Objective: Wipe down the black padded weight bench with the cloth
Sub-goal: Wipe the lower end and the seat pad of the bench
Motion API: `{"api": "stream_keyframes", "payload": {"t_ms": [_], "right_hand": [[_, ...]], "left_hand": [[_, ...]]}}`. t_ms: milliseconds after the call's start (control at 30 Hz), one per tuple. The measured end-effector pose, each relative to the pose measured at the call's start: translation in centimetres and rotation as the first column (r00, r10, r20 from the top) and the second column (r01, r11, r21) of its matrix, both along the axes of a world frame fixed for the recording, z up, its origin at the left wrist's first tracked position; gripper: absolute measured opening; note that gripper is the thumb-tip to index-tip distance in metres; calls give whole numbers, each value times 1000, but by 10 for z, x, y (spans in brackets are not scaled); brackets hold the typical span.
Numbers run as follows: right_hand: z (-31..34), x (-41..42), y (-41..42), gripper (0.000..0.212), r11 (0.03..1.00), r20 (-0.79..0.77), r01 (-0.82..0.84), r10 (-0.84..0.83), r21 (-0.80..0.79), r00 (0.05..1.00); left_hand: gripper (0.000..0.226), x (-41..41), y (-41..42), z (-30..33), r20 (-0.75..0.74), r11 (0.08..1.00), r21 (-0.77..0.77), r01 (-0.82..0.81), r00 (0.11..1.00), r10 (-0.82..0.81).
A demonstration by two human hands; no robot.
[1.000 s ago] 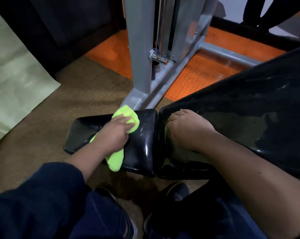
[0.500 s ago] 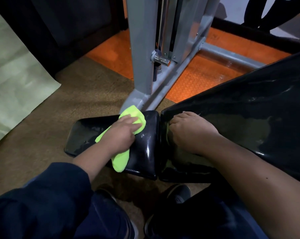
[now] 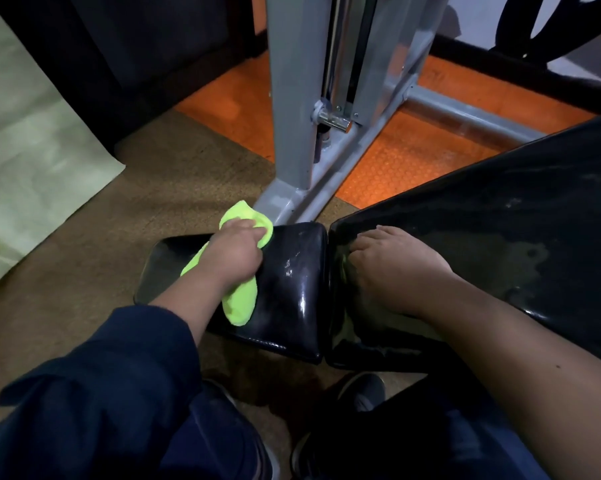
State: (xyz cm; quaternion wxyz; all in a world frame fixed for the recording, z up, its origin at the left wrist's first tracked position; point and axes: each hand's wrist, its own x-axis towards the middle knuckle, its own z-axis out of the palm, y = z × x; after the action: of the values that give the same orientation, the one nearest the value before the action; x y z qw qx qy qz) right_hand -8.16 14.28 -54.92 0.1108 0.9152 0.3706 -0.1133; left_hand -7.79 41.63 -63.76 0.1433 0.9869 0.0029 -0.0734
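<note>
i am pressing the green cloth (image 3: 241, 299) down on the small seat pad (image 3: 292, 282) of the black weight bench with my left hand (image 3: 231, 259), fingers curled over the bunched cloth so that one end is sticking out past my fingertips at the far edge of the pad and the other is trailing out under my wrist toward me. my right hand (image 3: 392, 271) is resting on the near end of the long back pad (image 3: 500, 244), just across the gap from the seat, fingers bent over the pad's edge and holding nothing that i can see; i am judging that it is bracing me.

as for progress, i am judging it as partly done. the seat pad is showing wet, glossy streaks beside the cloth, and the back pad is showing smeary patches near my right hand, which suggests both have had some passes. the left part of the seat pad, beyond my wrist, is looking duller, and the upper stretch of the back pad is running out of view, so i cannot tell whether it is clean. the sides and undersides of both pads are hidden. the grey frame (image 3: 292, 109) is standing behind the bench on the orange floor (image 3: 413, 161).
</note>
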Motion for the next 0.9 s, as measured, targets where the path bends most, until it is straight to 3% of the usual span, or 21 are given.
{"api": "stream_keyframes", "payload": {"t_ms": [133,300,467,600,767,900], "right_hand": [[0,0,0,36,1000,-13,7,-7,8,1000],[0,0,0,36,1000,-13,7,-7,16,1000],[0,0,0,34,1000,-5,8,-7,27,1000],[1,-1,1,34,1000,9,-2,2,17,1000],[3,-1,1,38,1000,1,4,-4,-1,1000],[4,-1,1,38,1000,2,-1,1,-3,1000]], "left_hand": [[59,-16,2,-5,12,995,-44,91,996,-90],[58,2,10,-2,-8,1000,-15,-9,1000,9],[58,-18,10,-3,5,994,-81,70,998,-70],[58,-5,15,-2,3,999,-40,9,1000,-9],[59,-31,23,-10,57,992,-20,122,991,-120],[60,-19,23,-7,7,999,39,24,1000,-24]]}}
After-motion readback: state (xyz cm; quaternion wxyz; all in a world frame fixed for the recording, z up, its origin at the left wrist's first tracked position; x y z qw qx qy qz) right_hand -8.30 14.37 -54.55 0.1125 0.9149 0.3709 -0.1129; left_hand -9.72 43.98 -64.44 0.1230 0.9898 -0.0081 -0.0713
